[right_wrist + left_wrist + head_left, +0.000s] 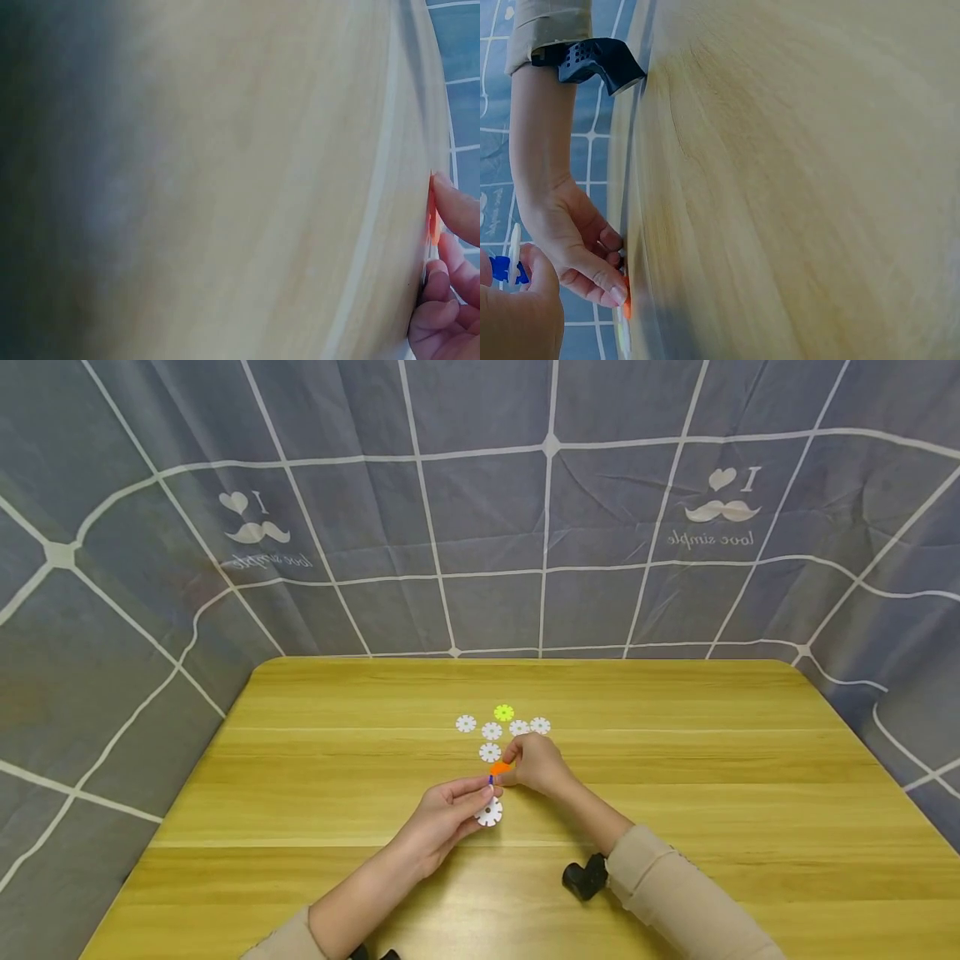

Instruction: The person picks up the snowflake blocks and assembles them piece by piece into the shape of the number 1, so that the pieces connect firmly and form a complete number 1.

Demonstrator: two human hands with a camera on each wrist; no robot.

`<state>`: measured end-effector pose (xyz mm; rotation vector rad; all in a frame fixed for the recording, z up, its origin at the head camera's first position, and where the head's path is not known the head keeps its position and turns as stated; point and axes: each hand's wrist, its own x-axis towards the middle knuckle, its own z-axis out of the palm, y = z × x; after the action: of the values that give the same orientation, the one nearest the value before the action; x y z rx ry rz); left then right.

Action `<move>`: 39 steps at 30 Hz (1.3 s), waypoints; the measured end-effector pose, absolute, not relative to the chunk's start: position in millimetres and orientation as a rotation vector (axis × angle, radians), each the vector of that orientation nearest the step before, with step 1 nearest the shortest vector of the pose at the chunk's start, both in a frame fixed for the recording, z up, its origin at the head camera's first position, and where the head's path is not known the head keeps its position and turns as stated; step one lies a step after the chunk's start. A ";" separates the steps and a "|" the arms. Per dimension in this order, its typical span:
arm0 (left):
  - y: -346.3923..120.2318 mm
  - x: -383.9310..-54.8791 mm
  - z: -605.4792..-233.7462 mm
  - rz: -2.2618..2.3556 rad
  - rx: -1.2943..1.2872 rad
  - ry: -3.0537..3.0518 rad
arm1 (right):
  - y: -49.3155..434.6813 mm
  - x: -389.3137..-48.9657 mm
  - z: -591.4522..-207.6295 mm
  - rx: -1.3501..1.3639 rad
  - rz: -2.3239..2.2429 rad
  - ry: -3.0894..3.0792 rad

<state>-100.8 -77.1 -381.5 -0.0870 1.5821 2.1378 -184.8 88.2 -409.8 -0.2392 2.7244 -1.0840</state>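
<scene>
My left hand [441,820] holds a white notched disc [491,815] in its fingers. A small blue notched piece [501,268] sits crosswise against a white disc edge [514,251] in that hand, seen in the left wrist view. My right hand [542,766] pinches an orange notched disc [500,768] between thumb and finger, just beyond the left fingertips. In the right wrist view this orange disc [433,214] shows edge-on at the right side. Whether the orange disc touches the blue piece, I cannot tell.
Beyond the hands several white notched discs [466,723] lie on the wooden table [337,760], with a yellow-green disc [504,712] behind them. A black wrist camera [585,877] hangs by the right sleeve. A grey curtain [487,527] with white lines stands past the far edge.
</scene>
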 end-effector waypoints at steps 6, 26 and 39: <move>-77.3 -100.4 -381.1 2.136 -0.085 1.582 | 90.1 -185.2 -409.0 -0.209 -1.147 2.666; -75.7 -101.3 -384.0 2.125 -0.096 1.592 | 108.4 -177.9 -398.4 -0.229 -1.567 2.261; -73.5 -101.6 -380.1 2.136 -0.068 1.562 | 116.0 -169.5 -368.3 -0.288 -1.712 2.166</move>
<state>-101.6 -73.5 -380.1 -0.0677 1.5621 2.1364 -169.5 116.0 -368.3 -0.2882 2.1656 -1.7120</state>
